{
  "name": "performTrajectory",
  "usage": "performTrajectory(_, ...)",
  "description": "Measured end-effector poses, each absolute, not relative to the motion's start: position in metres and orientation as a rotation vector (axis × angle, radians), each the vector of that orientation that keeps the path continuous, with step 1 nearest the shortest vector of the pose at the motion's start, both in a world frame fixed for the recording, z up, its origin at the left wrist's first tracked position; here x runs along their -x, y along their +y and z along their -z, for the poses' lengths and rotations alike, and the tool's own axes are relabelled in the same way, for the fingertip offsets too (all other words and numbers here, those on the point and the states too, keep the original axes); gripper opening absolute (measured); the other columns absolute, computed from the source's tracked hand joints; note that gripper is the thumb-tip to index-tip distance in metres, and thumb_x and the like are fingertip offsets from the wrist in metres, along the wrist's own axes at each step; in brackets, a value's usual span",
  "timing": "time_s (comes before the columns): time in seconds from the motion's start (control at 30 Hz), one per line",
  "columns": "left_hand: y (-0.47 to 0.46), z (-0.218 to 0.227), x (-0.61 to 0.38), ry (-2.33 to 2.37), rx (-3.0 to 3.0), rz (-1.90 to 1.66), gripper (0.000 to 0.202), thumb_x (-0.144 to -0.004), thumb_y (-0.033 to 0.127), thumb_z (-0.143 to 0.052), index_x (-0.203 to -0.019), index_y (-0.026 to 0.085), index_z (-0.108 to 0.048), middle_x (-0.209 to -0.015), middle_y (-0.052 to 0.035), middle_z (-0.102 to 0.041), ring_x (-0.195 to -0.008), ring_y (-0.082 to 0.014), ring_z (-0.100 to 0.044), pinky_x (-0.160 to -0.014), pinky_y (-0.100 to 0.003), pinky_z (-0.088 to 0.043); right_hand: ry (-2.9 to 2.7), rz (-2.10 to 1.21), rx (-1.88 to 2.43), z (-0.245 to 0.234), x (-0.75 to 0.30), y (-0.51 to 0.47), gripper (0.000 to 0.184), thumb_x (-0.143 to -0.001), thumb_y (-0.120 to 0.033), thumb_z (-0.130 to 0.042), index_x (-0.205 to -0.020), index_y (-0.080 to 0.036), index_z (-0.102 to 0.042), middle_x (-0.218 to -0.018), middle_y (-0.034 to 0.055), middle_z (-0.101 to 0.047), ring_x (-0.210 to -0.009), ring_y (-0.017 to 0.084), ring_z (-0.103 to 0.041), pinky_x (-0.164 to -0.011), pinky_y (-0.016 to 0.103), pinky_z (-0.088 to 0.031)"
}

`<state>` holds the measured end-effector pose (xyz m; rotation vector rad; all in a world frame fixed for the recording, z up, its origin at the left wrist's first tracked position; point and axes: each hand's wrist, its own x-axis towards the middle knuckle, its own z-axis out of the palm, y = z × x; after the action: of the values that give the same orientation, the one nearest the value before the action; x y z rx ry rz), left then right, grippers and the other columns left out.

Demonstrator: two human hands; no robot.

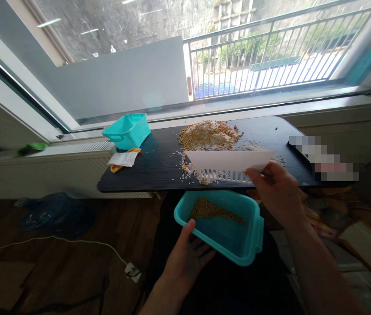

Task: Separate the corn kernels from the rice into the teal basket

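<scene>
My left hand point(187, 256) grips the near rim of a turquoise plastic basin point(228, 243), thumb over the edge and fingers beneath. Inside the basin, soybeans point(213, 210) lie along its far side. Between the thumb and fingers of my right hand point(277, 190) is a white slotted card point(228, 162), with a row of slits along its lower edge. The card stands tilted over the table's front edge, above the basin. Behind it rises a heap of soybeans mixed with white rice point(208, 133). Loose grains of rice point(207, 180) lie around the card's lower edge.
The dark table point(152, 170) stands against the window. A second turquoise basin point(128, 133) is at its back left, near a folded white and yellow cloth or packet point(123, 159). A blurred-out object point(325, 159) lies at the right end. On the floor is a power strip point(133, 272).
</scene>
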<state>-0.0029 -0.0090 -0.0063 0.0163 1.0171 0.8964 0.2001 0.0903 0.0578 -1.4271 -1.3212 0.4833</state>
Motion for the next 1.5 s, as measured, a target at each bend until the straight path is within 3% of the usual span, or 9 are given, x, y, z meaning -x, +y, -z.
performTrajectory(0.73,-0.006,0.006,0.001,1.045,-0.005,-0.899,0.062,-0.083,0.053,-0.056,-0.132,0.014,-0.049,-0.129,-0.0171,-0.06,-0.113,-0.0308,-0.061,-0.097,-0.042,-0.048,-1.357,-0.471,1.426,-0.067,-0.201,0.079,0.018,-0.072,-0.039,-0.066,-0.076,-0.023,-0.061,-0.077,0.002,-0.071,-0.059,0.016,-0.061,-0.057,0.03,-0.051)
performTrajectory(1.1,-0.006,0.005,0.002,1.029,-0.029,-0.891,0.062,-0.083,0.053,-0.057,-0.131,0.014,-0.05,-0.13,-0.0172,-0.059,-0.111,-0.0293,-0.062,-0.096,-0.041,-0.048,-1.273,-0.644,1.419,-0.063,-0.201,0.073,0.012,-0.069,-0.033,-0.067,-0.073,-0.025,-0.06,-0.073,0.0001,-0.072,-0.056,0.017,-0.064,-0.051,0.028,-0.053)
performTrajectory(1.5,-0.007,0.006,0.002,1.031,-0.013,-0.894,0.06,-0.084,0.054,-0.056,-0.129,0.015,-0.051,-0.128,-0.0163,-0.06,-0.105,-0.0271,-0.064,-0.095,-0.04,-0.048,-1.241,-0.572,1.434,-0.057,-0.204,0.085,0.013,-0.071,-0.033,-0.067,-0.074,-0.024,-0.059,-0.078,0.0013,-0.072,-0.068,0.018,-0.067,-0.062,0.029,-0.055)
